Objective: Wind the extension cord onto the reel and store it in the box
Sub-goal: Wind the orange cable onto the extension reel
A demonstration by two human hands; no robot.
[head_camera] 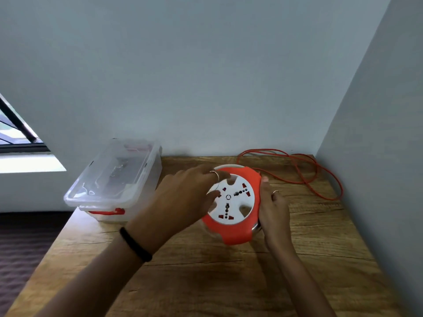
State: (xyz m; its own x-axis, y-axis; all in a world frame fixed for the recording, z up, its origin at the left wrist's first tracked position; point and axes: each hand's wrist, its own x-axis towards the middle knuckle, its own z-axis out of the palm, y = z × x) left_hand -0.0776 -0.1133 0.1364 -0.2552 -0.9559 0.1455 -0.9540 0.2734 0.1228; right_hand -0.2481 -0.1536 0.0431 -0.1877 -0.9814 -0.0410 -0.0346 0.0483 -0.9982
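Head view, both hands on reel [231, 203] — markings seemingly unreadable

The left hand [183, 197], a dark band at its wrist, reaches forward with fingers spread and slightly bent. The right hand [273, 209] stands on edge, fingers curled inward, thumb up.

No readable text, label or number anywhere (the reel [231, 203] face shows only sockets).
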